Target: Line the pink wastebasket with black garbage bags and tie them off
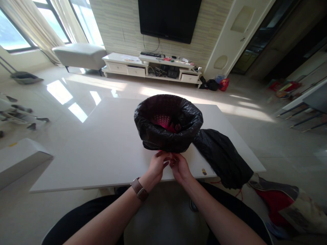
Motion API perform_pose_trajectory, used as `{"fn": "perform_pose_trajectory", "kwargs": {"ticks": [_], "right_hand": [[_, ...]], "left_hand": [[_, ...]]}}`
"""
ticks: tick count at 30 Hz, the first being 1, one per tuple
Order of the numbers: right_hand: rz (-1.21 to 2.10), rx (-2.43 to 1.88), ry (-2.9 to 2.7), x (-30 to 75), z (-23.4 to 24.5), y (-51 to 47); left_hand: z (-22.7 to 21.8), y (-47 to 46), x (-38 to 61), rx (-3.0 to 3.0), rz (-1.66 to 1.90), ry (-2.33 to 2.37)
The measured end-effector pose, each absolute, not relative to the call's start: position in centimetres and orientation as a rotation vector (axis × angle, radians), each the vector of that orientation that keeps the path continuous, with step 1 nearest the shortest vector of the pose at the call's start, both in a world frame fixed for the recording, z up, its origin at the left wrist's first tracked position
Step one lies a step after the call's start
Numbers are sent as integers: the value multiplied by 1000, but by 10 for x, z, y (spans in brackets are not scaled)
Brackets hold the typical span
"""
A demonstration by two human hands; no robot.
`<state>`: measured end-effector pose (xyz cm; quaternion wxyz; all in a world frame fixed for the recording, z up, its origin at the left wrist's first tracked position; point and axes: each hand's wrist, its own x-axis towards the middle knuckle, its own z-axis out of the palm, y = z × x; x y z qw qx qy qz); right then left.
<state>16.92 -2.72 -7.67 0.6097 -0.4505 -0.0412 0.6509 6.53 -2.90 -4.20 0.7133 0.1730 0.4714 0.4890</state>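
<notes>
A pink trash can with perforated walls stands on the white table. A black garbage bag lines it and is folded down over its rim, hiding most of the outside. My left hand and my right hand meet just below the near edge of the folded bag, thumbs and fingers pinched together. A little red shows at the fingertips, apparently the bag's drawstring; the fingers hide most of it. To the right, a second black garbage bag lies flattened, with red drawstrings dangling past the table edge.
The white table has a small sticker near its front edge. Beyond it are a low TV cabinet and a grey bench. A white box is at left; a red and beige bag sits at lower right.
</notes>
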Motion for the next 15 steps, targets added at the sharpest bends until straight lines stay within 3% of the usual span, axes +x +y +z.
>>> {"fn": "perform_pose_trajectory", "kwargs": {"ticks": [15], "right_hand": [[1550, -997, -85, 173, -85, -26]], "left_hand": [[-41, -31, 67, 382, 1125, 995]]}}
